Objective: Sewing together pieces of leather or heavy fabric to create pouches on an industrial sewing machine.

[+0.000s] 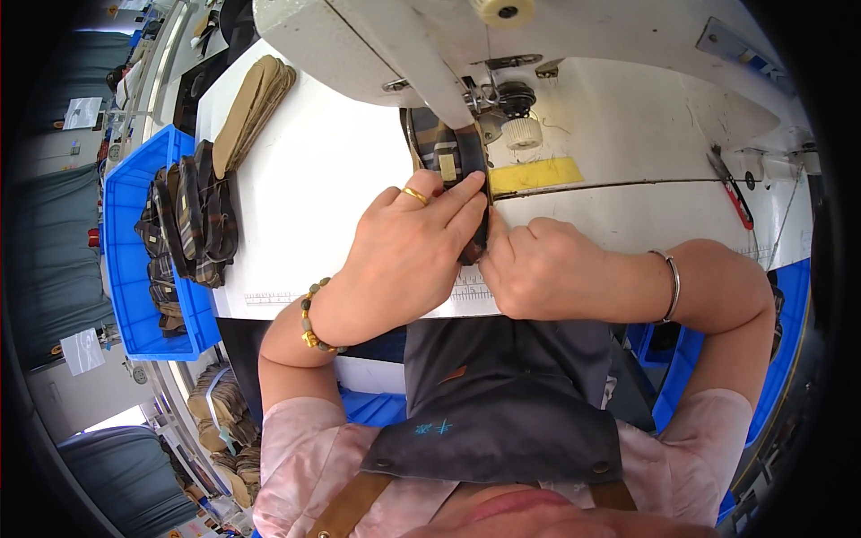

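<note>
A plaid fabric piece (436, 143) in dark grey and brown, with a dark band along its right side, lies beneath the white sewing machine (368, 45). A small pale tag shows on the plaid. My left hand (404, 238), wearing a gold ring, holds the piece from the left, its fingers laid across the dark band and its thumb hidden. Close beside it, my right hand (543, 269) is closed, pinching the near right edge of the same piece. The near end of the fabric pokes out between both hands.
At the left, a blue bin (134, 336) holds several plaid pieces (193, 220). A stack of tan pieces (256, 103) lies on the white table (332, 152). Red-handled snips (737, 193) rest at the right. Yellow tape (538, 175) marks the machine bed. More blue bins stand below right.
</note>
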The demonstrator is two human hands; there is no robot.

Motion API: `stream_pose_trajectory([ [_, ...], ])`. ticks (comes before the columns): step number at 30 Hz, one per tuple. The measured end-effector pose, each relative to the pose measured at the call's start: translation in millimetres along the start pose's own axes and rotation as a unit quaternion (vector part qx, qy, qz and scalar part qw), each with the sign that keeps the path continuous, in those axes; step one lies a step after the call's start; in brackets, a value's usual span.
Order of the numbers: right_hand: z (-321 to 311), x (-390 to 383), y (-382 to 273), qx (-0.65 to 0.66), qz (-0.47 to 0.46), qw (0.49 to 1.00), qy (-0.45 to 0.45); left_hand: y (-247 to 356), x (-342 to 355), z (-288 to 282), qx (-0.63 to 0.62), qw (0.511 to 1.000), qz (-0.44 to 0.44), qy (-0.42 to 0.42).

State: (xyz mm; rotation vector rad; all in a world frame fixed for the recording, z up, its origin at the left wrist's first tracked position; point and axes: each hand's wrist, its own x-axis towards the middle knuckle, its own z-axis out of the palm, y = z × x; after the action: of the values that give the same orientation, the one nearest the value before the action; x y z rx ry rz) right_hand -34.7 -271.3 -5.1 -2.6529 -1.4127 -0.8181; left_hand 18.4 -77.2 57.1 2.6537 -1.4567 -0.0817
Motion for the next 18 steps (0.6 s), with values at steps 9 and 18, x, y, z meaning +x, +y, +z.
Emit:
stream_pose_trajectory([
  [9, -1.8, 1.3, 1.9, -0.001, -0.013, 1.000, -0.004, -2.2, 2.2, 2.0, -0.024, 1.000, 0.004, -0.001],
  [18, -2.0, 1.4, 1.3, 0.024, -0.011, 1.000, -0.013, -0.8, 2.9, 1.8, -0.054, 0.998, -0.001, 0.017],
])
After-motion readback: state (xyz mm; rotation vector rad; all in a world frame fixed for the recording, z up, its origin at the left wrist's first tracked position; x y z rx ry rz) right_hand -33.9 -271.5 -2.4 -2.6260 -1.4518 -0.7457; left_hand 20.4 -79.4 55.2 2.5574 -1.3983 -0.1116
